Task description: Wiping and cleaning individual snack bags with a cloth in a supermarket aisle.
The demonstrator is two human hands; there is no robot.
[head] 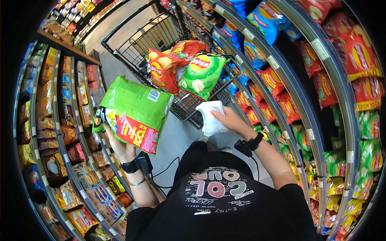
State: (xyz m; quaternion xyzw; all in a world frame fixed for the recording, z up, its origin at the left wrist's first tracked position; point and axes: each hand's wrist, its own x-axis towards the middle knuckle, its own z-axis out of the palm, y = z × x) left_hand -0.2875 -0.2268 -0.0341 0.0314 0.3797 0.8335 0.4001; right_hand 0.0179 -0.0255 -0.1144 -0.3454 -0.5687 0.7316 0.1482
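Note:
My left hand (122,149) grips a large green chip bag (135,104) by its lower edge, with its printed back and barcode facing up. A crumpled white cloth (211,118) is pinched in my right hand (230,119), thumb on top. Just beyond both hands stands a black wire shopping cart (193,118). Piled in it are a green Lay's chip bag (202,75), a red Lay's bag (162,70) and another red bag (188,51) behind them. The fingers of my left hand are mostly hidden behind the bag.
Shelves of chip bags (273,79) curve along the right side, close to my right arm. On the left, another shelf (68,156) holds packaged snacks. Grey floor (172,137) shows between them. Cables hang from the black devices (144,162) on my wrists.

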